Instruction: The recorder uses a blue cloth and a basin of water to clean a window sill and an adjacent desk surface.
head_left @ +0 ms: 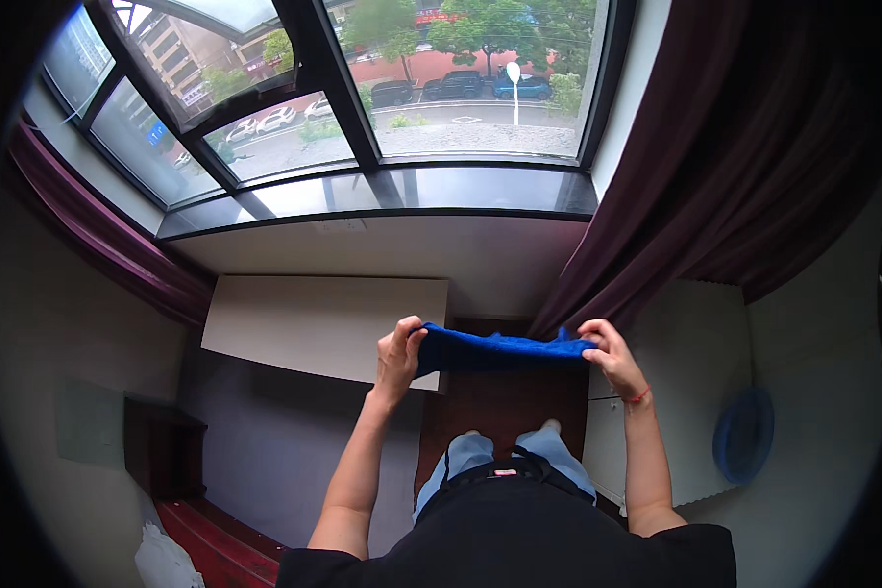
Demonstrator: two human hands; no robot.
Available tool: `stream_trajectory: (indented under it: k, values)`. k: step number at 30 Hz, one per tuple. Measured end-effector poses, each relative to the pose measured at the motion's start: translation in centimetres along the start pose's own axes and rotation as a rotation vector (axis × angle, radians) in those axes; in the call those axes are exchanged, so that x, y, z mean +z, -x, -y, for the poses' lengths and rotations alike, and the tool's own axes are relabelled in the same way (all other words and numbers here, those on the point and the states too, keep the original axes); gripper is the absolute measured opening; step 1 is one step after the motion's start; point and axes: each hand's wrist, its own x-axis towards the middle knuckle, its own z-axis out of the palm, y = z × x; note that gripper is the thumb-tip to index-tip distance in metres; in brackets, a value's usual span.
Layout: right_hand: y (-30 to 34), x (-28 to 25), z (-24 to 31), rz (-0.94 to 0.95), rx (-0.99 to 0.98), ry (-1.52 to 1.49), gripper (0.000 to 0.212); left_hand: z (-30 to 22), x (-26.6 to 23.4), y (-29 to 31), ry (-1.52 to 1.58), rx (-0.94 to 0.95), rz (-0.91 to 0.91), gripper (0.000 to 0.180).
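A blue cloth [505,347] is stretched in the air in front of me, its upper edge nearly level and slightly bunched. My left hand [398,357] pinches its left end between thumb and fingers. At the other end, my right hand [612,359] grips the cloth's corner, with a thin red band round that wrist. The cloth's lower part falls into shadow, so how far it hangs is hard to tell.
Left of the cloth is a pale, flat-topped piece of furniture [314,318]. A blue basin [744,435] rests at the right by a white cabinet [671,412]. Ahead are a dark windowsill [441,189] and purple curtains [686,167]. A dark red wooden bench [216,544] stands lower left.
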Motion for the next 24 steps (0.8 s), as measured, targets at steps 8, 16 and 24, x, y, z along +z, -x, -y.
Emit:
stream_trajectory:
  k: [8, 16, 24]
  values:
    - [-8.8, 6.2, -1.7, 0.679, 0.294, 0.268, 0.048, 2.6, -1.9, -7.5, -0.003, 0.222, 0.139, 0.018]
    - [-17.5, -0.5, 4.3, -0.022, -0.033, 0.278, 0.029, 4.1, 2.7, -21.3, -0.236, 0.302, 0.036, 0.016]
    - [-32.1, -8.1, 2.1, -0.897, -0.481, 1.011, 0.062, 7.6, 21.1, -30.9, -0.415, 0.049, -0.169, 0.058]
